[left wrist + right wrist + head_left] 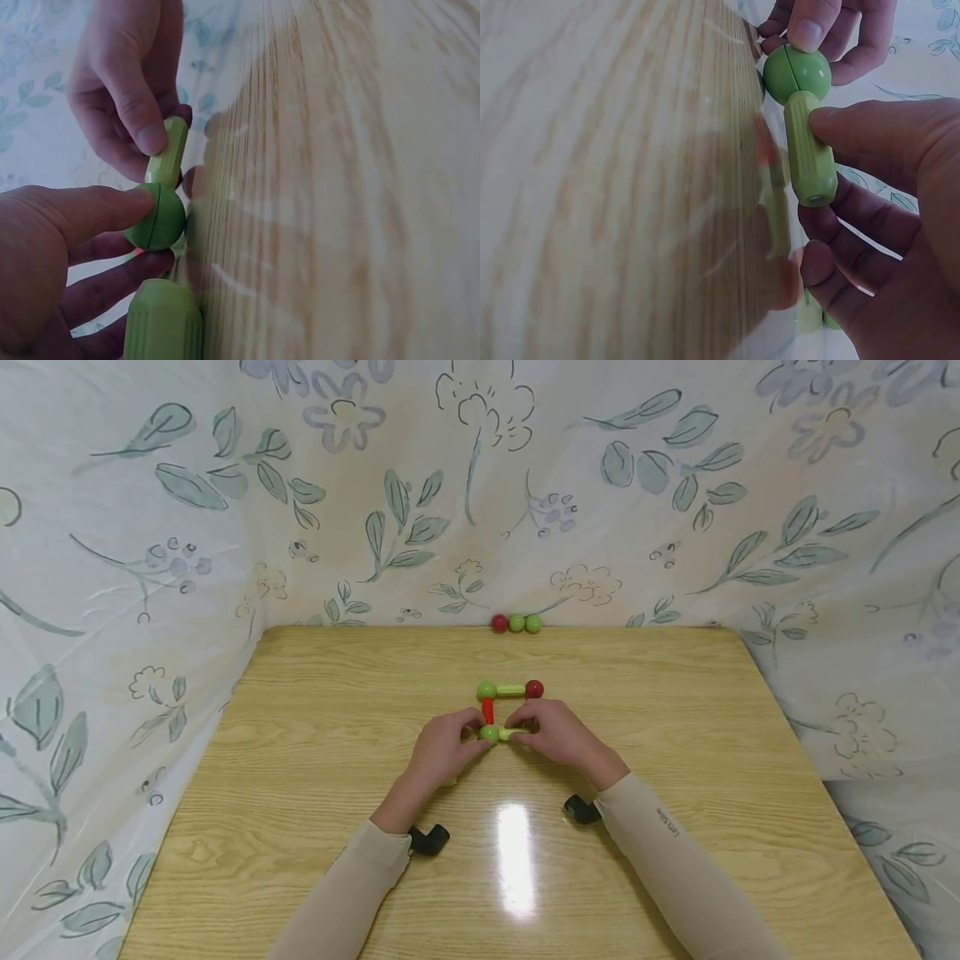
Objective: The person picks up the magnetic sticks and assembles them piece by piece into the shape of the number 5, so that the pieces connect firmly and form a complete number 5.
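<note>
My left hand (444,747) pinches a green ball (489,733) between thumb and fingers, and my right hand (557,732) has its thumb and fingers closed about a yellow-green rod (810,154) whose one end meets that ball. The other end of the rod, with a small metal-looking tip, points to my right. I hold both pieces about midway between the left and right edges of the tabletop (300,710), set back toward its far edge. From my ball a red rod (487,711) runs toward the far edge to a second green ball (487,692); from there a pale yellow-green bar (511,690) runs, roughly parallel to that edge, to a red ball (534,689) on the right. Against the far edge, close to its middle, three loose balls sit side by side: a dark red one (500,623) on the left, then two green ones (525,622). Another yellow-green piece (163,322) lies near my left hand, on the side toward the near edge; from above, my wrist mostly hides it. Beige sleeves (682,860) cover my forearms, a black fitting (430,840) shows by each wrist, and flower-patterned cloth (420,485) rises behind the far edge.
</note>
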A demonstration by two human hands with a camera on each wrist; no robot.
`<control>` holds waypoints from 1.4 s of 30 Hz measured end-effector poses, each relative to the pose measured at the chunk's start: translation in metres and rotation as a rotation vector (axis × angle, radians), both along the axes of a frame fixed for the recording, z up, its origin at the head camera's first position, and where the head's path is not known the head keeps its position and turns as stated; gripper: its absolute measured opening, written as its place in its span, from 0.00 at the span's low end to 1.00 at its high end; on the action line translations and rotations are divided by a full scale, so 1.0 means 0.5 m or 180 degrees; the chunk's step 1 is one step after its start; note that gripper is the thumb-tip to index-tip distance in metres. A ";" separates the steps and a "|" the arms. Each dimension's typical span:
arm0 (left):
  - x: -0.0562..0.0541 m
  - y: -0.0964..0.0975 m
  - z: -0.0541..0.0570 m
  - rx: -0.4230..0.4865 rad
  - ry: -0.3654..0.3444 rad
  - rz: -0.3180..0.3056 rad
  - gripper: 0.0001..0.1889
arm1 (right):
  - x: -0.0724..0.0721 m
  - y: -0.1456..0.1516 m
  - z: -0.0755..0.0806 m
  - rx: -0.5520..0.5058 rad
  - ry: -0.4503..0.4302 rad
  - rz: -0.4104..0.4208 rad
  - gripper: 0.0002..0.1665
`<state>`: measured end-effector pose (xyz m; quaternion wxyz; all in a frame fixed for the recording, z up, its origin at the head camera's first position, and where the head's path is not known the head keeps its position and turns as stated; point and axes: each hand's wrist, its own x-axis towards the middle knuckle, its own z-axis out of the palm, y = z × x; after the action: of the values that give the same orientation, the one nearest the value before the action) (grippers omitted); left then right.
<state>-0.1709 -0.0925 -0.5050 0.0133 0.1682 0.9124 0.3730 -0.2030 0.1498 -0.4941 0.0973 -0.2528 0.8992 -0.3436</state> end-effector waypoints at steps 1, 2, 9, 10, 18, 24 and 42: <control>0.000 0.000 0.001 -0.0007 0.0005 0.0001 0.08 | -0.001 0.000 -0.001 -0.0004 0.0006 0.0006 0.08; 0.000 0.000 0.000 -0.0011 0.0010 -0.0001 0.08 | -0.001 0.001 -0.001 -0.0007 0.0008 0.0009 0.08; 0.000 -0.002 -0.002 -0.0001 0.0013 0.0015 0.09 | -0.002 -0.002 0.000 0.0005 0.0024 0.0012 0.09; 0.000 -0.002 -0.002 0.0008 0.0009 0.0014 0.09 | -0.002 -0.003 -0.001 0.0014 0.0030 0.0012 0.09; -0.002 0.000 0.001 -0.0028 -0.0011 -0.0067 0.14 | -0.003 -0.002 -0.006 0.0020 0.0058 -0.0008 0.09; -0.002 0.000 0.001 -0.0031 -0.0026 -0.0083 0.15 | -0.002 -0.002 -0.005 0.0013 0.0051 -0.0019 0.10; 0.001 -0.004 0.000 -0.0026 -0.0026 -0.0041 0.15 | -0.029 0.051 0.048 -0.0137 0.0180 -0.0284 0.10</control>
<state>-0.1701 -0.0947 -0.5053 0.0201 0.1726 0.9127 0.3698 -0.2176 0.1752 -0.4700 0.0510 -0.2242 0.9043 -0.3596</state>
